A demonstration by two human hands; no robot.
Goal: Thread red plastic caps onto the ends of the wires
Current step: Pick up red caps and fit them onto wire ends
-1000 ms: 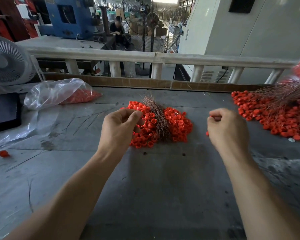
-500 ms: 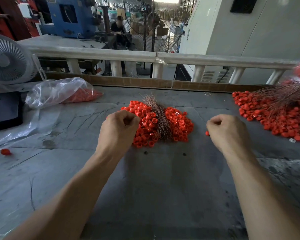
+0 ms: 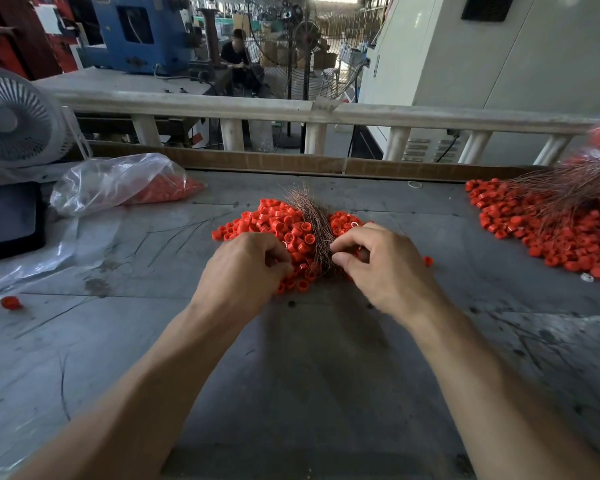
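Hands: both at the near edge of the middle heap, close together, fingers curled.
Left hand (image 3: 243, 268): fingertips tucked down among the caps; it looks to be picking one out, though whether a cap is actually held I cannot tell.
Right hand (image 3: 378, 265): thumb and forefinger closed against the near end of the wire bundle, apparently pinching out a strand; the strand itself is too fine to make out.
Wires (image 3: 312, 220): thin copper-coloured bundle lying across the middle of the heap, far ends fanned, near ends between the two hands.
Caps (image 3: 278, 220): loose red heap on both sides of the bundle, touching it; one stray cap (image 3: 428, 260) just right of the right hand.
Step in hand, by my judgement: pairing one wire with one cap.
How to do it well: draw a single strand clear of its neighbours, grip it close to the tip so it stays stiff, turn the cap's opening toward the tip, push straight.
Risk: two strands lifted together, or the bundle dragged and the heap scattered.
Finished pile (image 3: 548, 230): capped wires, far right, well apart.
Bag (image 3: 118, 181): clear plastic, more caps inside, far left.
Fan (image 3: 14, 119): beyond the bag.
Table (image 3: 309, 375): grey, scratched.
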